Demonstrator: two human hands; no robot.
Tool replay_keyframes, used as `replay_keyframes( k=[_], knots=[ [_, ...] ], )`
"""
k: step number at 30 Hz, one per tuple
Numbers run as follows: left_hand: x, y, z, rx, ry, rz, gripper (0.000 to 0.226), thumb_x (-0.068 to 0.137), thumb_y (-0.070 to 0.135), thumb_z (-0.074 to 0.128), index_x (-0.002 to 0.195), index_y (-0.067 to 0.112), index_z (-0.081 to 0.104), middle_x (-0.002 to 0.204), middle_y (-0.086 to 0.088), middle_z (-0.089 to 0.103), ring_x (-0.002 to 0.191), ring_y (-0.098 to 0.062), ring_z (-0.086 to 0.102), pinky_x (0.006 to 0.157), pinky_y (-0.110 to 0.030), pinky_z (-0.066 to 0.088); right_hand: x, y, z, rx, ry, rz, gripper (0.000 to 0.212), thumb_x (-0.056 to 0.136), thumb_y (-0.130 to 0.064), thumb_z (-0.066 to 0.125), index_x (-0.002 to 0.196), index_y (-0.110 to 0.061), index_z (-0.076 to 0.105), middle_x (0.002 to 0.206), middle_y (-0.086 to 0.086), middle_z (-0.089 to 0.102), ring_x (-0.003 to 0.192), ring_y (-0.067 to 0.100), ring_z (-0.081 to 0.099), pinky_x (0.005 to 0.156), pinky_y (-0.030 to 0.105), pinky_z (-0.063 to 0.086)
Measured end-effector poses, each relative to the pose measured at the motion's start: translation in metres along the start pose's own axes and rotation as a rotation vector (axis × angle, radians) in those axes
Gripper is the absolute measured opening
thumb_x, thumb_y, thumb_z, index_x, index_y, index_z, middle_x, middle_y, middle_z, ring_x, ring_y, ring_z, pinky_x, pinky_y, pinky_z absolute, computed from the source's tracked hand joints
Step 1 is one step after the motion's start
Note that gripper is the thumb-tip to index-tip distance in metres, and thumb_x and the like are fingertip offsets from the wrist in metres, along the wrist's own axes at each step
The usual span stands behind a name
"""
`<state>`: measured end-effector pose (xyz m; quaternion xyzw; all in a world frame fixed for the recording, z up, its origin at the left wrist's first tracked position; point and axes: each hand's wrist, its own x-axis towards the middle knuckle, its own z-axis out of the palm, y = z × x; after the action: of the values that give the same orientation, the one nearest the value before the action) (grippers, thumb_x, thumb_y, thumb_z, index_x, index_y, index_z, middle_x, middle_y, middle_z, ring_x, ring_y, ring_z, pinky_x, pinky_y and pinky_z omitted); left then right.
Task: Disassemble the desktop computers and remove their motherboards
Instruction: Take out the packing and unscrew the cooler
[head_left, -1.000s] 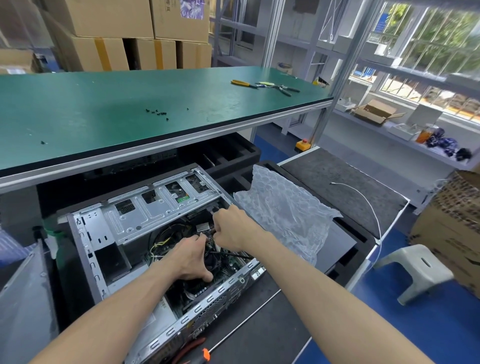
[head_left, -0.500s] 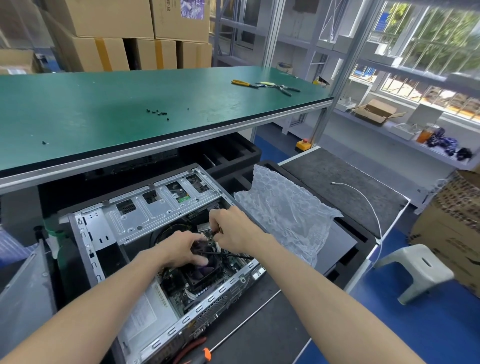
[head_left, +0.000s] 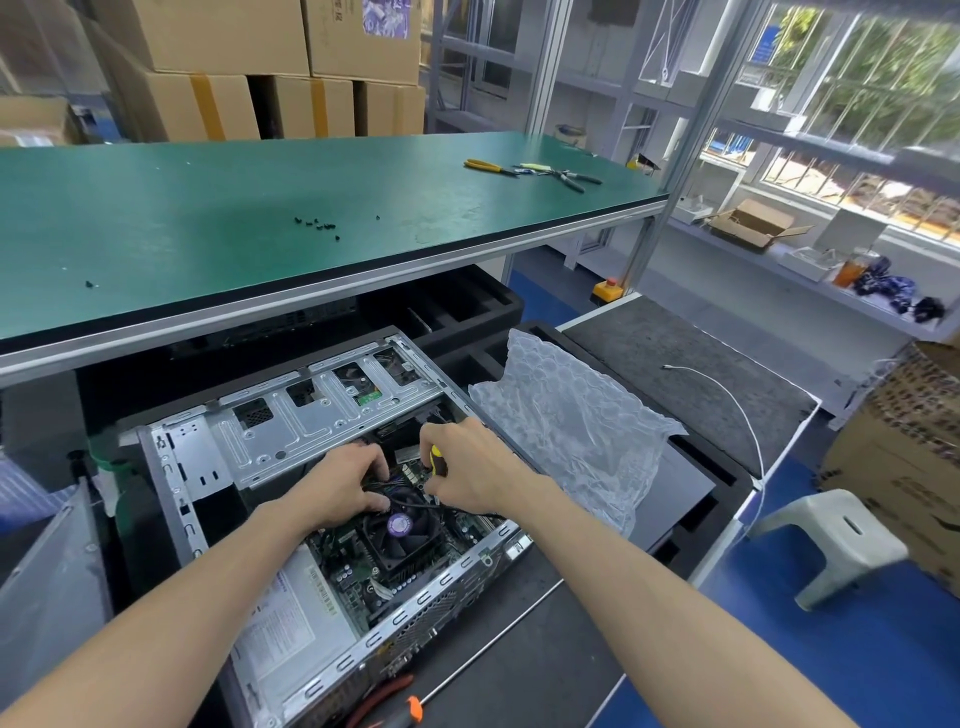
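Open computer case (head_left: 291, 525) sits on the low dark cart under the green worktop (head_left: 208, 218), side panel off, motherboard (head_left: 363, 571) still bolted in at the bottom with the cooler fan (head_left: 402, 535) on top

Our left hand (head_left: 343, 488) has its fingers (head_left: 376, 470) curled round the black cables (head_left: 415, 503) just above the fan, pulling them aside. Our right hand (head_left: 467, 467) grips a yellow-and-black screwdriver (head_left: 438, 460), fingers wrapped on the handle; tip is hidden behind the hand, so we can't tell what it's seated in

Looks like we're on the cable/screw stage near the top edge of the board, board removal still ahead. To do it well:
- keep the cables held clear so the driver has a straight line, no angle on the screw head
- press down before turning, those small heads likely strip easily
- pull connectors by the plug, not the wire
- drop loose screws with the other black screws (head_left: 317, 224) on the worktop, not inside the case

Second, orange-handled screwdriver (head_left: 415, 706) lies on the cart by the case, pliers (head_left: 535, 170) are up on the worktop, well away
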<state>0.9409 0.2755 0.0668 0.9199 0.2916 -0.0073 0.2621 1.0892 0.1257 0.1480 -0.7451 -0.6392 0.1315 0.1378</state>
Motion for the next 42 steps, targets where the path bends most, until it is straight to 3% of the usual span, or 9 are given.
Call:
replay_keyframes(
  k=[3, 9, 18, 24, 28, 33, 35, 37, 42],
  knots=[
    [0.0, -0.001, 0.003, 0.007, 0.014, -0.086, 0.041, 0.079, 0.046, 0.08, 0.089, 0.025, 0.045, 0.088, 0.003, 0.059, 0.076, -0.014, 0.055, 0.063, -0.03, 0.042, 0.001, -0.002, 0.004, 0.023, 0.036, 0.024, 0.018, 0.082, -0.015, 0.07, 0.093, -0.013, 0.055, 0.079, 0.007, 0.062, 0.079, 0.027, 0.053, 0.062, 0.037, 0.05],
    [0.002, -0.003, 0.005, 0.1, -0.081, -0.14, 0.051, 0.092, 0.058, 0.058, 0.062, 0.018, 0.045, 0.059, 0.0, 0.049, 0.059, -0.018, 0.047, 0.058, -0.033, 0.036, -0.001, -0.015, 0.002, 0.064, 0.145, -0.06, 0.031, 0.093, -0.015, 0.058, 0.12, -0.016, 0.043, 0.076, 0.002, 0.057, 0.071, 0.025, 0.054, 0.058, 0.037, 0.039],
    [0.0, 0.004, 0.004, 0.127, -0.166, -0.132, 0.042, 0.101, 0.042, 0.049, 0.07, 0.015, 0.048, 0.063, -0.001, 0.05, 0.061, -0.018, 0.045, 0.06, -0.033, 0.033, -0.013, -0.021, 0.016, -0.249, 0.081, -0.361, 0.032, 0.085, -0.001, 0.054, 0.116, -0.01, 0.057, 0.097, 0.008, 0.059, 0.084, 0.03, 0.055, 0.074, 0.039, 0.04],
    [0.002, 0.005, 0.004, 0.016, -0.2, -0.221, 0.036, 0.096, 0.04, 0.056, 0.068, 0.018, 0.051, 0.066, -0.001, 0.054, 0.063, -0.017, 0.048, 0.055, -0.03, 0.033, -0.014, -0.01, 0.034, -0.275, -0.122, -0.179, 0.039, 0.079, -0.027, 0.072, 0.118, -0.021, 0.071, 0.101, 0.003, 0.055, 0.084, 0.027, 0.057, 0.083, 0.036, 0.045],
    [0.0, 0.005, -0.003, 0.003, -0.306, -0.259, 0.018, 0.067, 0.031, 0.063, 0.076, 0.017, 0.056, 0.067, -0.002, 0.056, 0.059, -0.02, 0.049, 0.052, -0.027, 0.034, -0.004, -0.012, 0.042, -0.354, -0.212, -0.165, 0.047, 0.075, -0.036, 0.083, 0.116, -0.021, 0.068, 0.111, 0.002, 0.053, 0.093, 0.029, 0.061, 0.075, 0.035, 0.038],
    [-0.003, -0.006, -0.013, 0.204, -0.458, -0.221, 0.05, 0.053, 0.022, 0.067, 0.101, 0.007, 0.064, 0.066, -0.003, 0.059, 0.06, -0.014, 0.056, 0.046, -0.024, 0.036, -0.001, -0.016, 0.05, -0.429, -0.206, -0.14, 0.044, 0.076, -0.029, 0.083, 0.112, -0.019, 0.059, 0.105, 0.004, 0.051, 0.08, 0.032, 0.063, 0.059, 0.036, 0.036],
    [-0.003, -0.01, -0.011, 0.304, -0.414, -0.219, 0.025, 0.057, 0.026, 0.076, 0.071, 0.013, 0.06, 0.057, -0.002, 0.052, 0.052, -0.016, 0.048, 0.047, -0.026, 0.037, -0.001, -0.016, 0.05, -0.436, -0.2, -0.128, 0.04, 0.076, -0.024, 0.08, 0.11, -0.019, 0.059, 0.103, 0.003, 0.051, 0.078, 0.032, 0.063, 0.058, 0.036, 0.034],
    [-0.004, -0.012, -0.01, 0.341, -0.401, -0.221, 0.043, 0.061, 0.032, 0.085, 0.053, 0.016, 0.045, 0.049, 0.0, 0.046, 0.047, -0.016, 0.042, 0.046, -0.026, 0.036, -0.001, -0.017, 0.051, -0.428, -0.201, -0.115, 0.037, 0.076, -0.021, 0.077, 0.107, -0.018, 0.058, 0.102, 0.003, 0.051, 0.077, 0.032, 0.062, 0.057, 0.035, 0.034],
    [-0.006, -0.006, -0.01, 0.4, -0.43, -0.195, 0.044, 0.058, 0.043, 0.09, 0.059, 0.018, 0.053, 0.054, 0.003, 0.052, 0.053, -0.01, 0.047, 0.035, -0.016, 0.034, -0.002, -0.016, 0.051, -0.39, -0.195, -0.08, 0.038, 0.072, -0.017, 0.075, 0.105, -0.018, 0.056, 0.103, 0.002, 0.05, 0.076, 0.032, 0.061, 0.06, 0.035, 0.038]
  ],
)
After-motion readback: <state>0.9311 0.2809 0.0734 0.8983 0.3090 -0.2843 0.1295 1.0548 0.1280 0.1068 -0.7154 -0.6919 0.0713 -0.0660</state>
